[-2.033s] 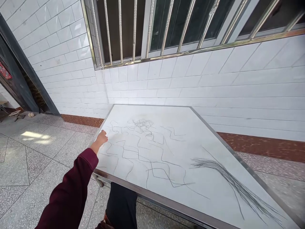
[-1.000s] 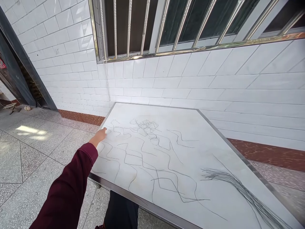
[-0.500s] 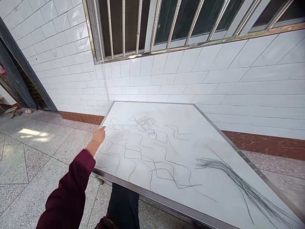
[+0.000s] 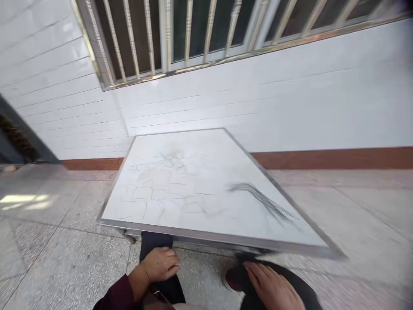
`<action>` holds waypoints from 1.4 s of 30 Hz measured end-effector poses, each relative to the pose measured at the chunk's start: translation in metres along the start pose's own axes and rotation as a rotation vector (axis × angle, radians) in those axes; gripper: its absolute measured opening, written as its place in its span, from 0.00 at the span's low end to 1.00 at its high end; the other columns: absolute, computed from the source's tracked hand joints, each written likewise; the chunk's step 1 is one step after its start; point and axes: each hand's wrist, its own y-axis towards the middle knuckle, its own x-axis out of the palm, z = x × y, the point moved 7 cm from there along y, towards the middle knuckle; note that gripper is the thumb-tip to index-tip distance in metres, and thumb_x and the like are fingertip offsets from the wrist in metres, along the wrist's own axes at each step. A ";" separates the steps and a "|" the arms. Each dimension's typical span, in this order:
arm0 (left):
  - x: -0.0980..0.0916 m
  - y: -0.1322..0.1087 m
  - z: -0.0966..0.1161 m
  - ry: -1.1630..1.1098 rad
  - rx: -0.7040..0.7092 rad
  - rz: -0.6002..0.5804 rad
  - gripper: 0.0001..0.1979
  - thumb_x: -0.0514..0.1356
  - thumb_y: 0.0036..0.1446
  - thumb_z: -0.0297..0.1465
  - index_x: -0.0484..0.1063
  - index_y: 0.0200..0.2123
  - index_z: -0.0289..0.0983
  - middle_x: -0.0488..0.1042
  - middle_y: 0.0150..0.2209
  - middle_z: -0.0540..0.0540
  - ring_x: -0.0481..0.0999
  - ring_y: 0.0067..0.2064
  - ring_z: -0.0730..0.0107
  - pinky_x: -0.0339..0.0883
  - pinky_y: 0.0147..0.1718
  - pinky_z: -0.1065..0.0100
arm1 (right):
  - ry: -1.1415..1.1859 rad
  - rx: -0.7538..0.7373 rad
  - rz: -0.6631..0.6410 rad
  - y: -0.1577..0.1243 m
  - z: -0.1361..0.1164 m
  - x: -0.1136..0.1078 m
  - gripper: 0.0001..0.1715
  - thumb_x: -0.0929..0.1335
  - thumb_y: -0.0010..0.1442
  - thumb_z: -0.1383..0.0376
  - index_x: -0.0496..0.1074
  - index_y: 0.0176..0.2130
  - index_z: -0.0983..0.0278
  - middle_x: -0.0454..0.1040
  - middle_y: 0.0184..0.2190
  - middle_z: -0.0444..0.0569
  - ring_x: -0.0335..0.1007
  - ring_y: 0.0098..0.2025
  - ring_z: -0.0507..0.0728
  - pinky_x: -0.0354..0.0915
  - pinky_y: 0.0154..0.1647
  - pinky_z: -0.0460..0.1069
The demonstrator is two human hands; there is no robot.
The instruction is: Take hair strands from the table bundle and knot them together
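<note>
A white metal-edged table [image 4: 206,234] stands in front of me, with thin wavy wires [image 4: 161,193] spread over its left part and a bundle of straight dark wires [image 4: 264,202] on its right. My left hand [image 4: 159,265] rests on my left knee below the table's front edge, fingers curled and holding nothing that I can see. My right hand [image 4: 274,286] lies flat on my right knee with its fingers stretched out. The picture is blurred by motion.
A white tiled wall [image 4: 258,103] with a barred window [image 4: 180,34] rises behind the table. A grey speckled floor [image 4: 58,258] surrounds it. A dark doorway [image 4: 16,137] is at the far left.
My left hand has drawn back from the wavy wires on the table's left part to my knee. My right hand has come into view on my other knee. The view has pulled back.
</note>
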 end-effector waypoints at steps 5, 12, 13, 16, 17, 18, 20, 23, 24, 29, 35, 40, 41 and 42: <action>-0.004 0.007 -0.010 -0.010 -0.041 0.074 0.13 0.53 0.63 0.30 0.72 0.49 0.40 0.77 0.38 0.43 0.77 0.39 0.63 0.73 0.41 0.64 | -0.123 0.107 -0.151 0.007 -0.014 -0.004 0.17 0.60 0.67 0.65 0.76 0.38 0.60 0.77 0.32 0.50 0.73 0.38 0.60 0.64 0.39 0.53; 0.008 0.008 -0.014 0.010 -0.039 0.126 0.14 0.51 0.64 0.27 0.74 0.46 0.44 0.77 0.35 0.45 0.78 0.36 0.64 0.75 0.39 0.65 | 0.113 0.244 0.035 0.025 0.006 -0.028 0.17 0.57 0.69 0.65 0.74 0.41 0.61 0.76 0.36 0.50 0.72 0.40 0.57 0.66 0.44 0.50; 0.008 0.008 -0.014 0.012 -0.041 0.131 0.14 0.51 0.64 0.27 0.75 0.45 0.44 0.77 0.34 0.46 0.78 0.36 0.64 0.75 0.39 0.66 | 0.128 0.312 0.084 0.035 0.016 -0.038 0.18 0.57 0.70 0.63 0.73 0.42 0.62 0.76 0.38 0.51 0.71 0.42 0.58 0.65 0.45 0.50; 0.008 0.011 -0.015 0.023 -0.054 0.133 0.14 0.51 0.63 0.26 0.75 0.43 0.44 0.77 0.33 0.46 0.78 0.35 0.65 0.75 0.37 0.66 | 0.048 0.529 0.049 0.074 0.050 -0.058 0.17 0.56 0.70 0.60 0.69 0.48 0.62 0.75 0.43 0.53 0.69 0.46 0.58 0.64 0.46 0.50; 0.008 0.012 -0.016 0.026 -0.059 0.132 0.14 0.51 0.63 0.26 0.75 0.42 0.43 0.77 0.32 0.46 0.78 0.35 0.65 0.75 0.36 0.66 | 0.029 0.559 0.034 0.089 0.060 -0.063 0.17 0.57 0.70 0.60 0.69 0.49 0.63 0.74 0.43 0.53 0.69 0.47 0.58 0.64 0.45 0.50; 0.008 0.012 -0.016 0.027 -0.063 0.133 0.14 0.51 0.63 0.26 0.75 0.42 0.43 0.77 0.32 0.46 0.78 0.34 0.65 0.75 0.35 0.66 | 0.017 0.577 0.025 0.102 0.067 -0.067 0.16 0.57 0.70 0.61 0.68 0.49 0.63 0.74 0.44 0.53 0.68 0.48 0.59 0.63 0.44 0.50; 0.009 0.013 -0.015 0.025 -0.070 0.135 0.14 0.50 0.63 0.26 0.75 0.41 0.43 0.76 0.32 0.46 0.78 0.34 0.65 0.75 0.35 0.66 | -0.008 0.603 -0.009 0.125 0.080 -0.067 0.14 0.58 0.69 0.62 0.69 0.46 0.63 0.74 0.43 0.54 0.67 0.49 0.60 0.63 0.43 0.50; 0.010 0.014 -0.015 0.023 -0.081 0.139 0.15 0.50 0.62 0.25 0.75 0.40 0.45 0.76 0.31 0.46 0.78 0.33 0.65 0.76 0.35 0.65 | -0.048 0.645 -0.071 0.141 0.091 -0.060 0.11 0.60 0.68 0.64 0.69 0.42 0.65 0.74 0.43 0.56 0.68 0.47 0.61 0.62 0.41 0.51; 0.009 0.014 -0.015 0.023 -0.083 0.142 0.15 0.50 0.62 0.25 0.75 0.40 0.45 0.76 0.31 0.46 0.78 0.33 0.64 0.76 0.35 0.65 | -0.058 0.662 -0.091 0.143 0.092 -0.057 0.10 0.61 0.67 0.65 0.69 0.42 0.66 0.74 0.42 0.57 0.69 0.46 0.61 0.62 0.41 0.51; 0.008 0.014 -0.015 0.036 -0.078 0.149 0.14 0.51 0.61 0.25 0.75 0.39 0.44 0.76 0.31 0.47 0.77 0.33 0.65 0.74 0.34 0.66 | -0.076 0.728 -0.158 0.142 0.093 -0.050 0.12 0.58 0.68 0.68 0.69 0.41 0.69 0.73 0.42 0.61 0.72 0.42 0.62 0.62 0.40 0.53; 0.009 0.015 -0.013 0.072 -0.040 0.161 0.11 0.50 0.63 0.25 0.73 0.38 0.40 0.74 0.30 0.47 0.76 0.32 0.67 0.72 0.34 0.68 | -0.064 0.782 -0.192 0.141 0.089 -0.054 0.10 0.59 0.67 0.66 0.67 0.41 0.67 0.74 0.40 0.58 0.73 0.41 0.62 0.61 0.38 0.52; 0.008 0.014 -0.011 0.078 -0.024 0.188 0.10 0.51 0.64 0.24 0.72 0.36 0.39 0.73 0.29 0.48 0.75 0.32 0.68 0.70 0.33 0.68 | -0.035 0.789 -0.220 0.140 0.088 -0.057 0.10 0.58 0.68 0.64 0.65 0.44 0.64 0.75 0.33 0.51 0.74 0.36 0.59 0.60 0.33 0.49; 0.008 0.014 -0.012 0.079 -0.025 0.190 0.10 0.51 0.64 0.24 0.71 0.36 0.39 0.73 0.29 0.48 0.75 0.32 0.68 0.70 0.33 0.68 | -0.031 0.783 -0.225 0.139 0.089 -0.058 0.10 0.58 0.68 0.63 0.64 0.45 0.63 0.75 0.33 0.50 0.73 0.36 0.59 0.60 0.32 0.49; 0.009 0.013 -0.012 0.078 -0.025 0.191 0.10 0.51 0.63 0.24 0.71 0.35 0.39 0.72 0.29 0.48 0.74 0.32 0.68 0.70 0.33 0.68 | -0.030 0.775 -0.228 0.140 0.090 -0.059 0.11 0.58 0.68 0.61 0.65 0.44 0.63 0.75 0.34 0.50 0.73 0.36 0.58 0.59 0.32 0.49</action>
